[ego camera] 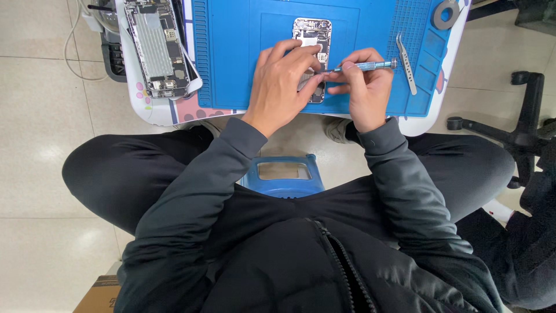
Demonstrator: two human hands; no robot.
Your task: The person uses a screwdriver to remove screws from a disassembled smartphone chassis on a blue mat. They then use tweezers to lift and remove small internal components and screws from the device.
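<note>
two hands over opened phone point(313, 36), left fingers point(306, 72) pressing it, right fingers point(349, 68) pinching screwdriver point(370, 65)

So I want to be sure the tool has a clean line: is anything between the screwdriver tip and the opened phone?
Nothing visible. The right hand holds the screwdriver with its tip at the opened phone, beside the left hand fingertips that press on the phone. The tweezers lie off to the right on the blue mat.

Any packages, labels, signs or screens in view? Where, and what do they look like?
Cardboard box: bottom left corner on the floor, brown, dark print, mostly cut off.
Detached screen panel: under the larger opened device, top left of the table; only its white edge shows.
No signs or lit screens.
</note>
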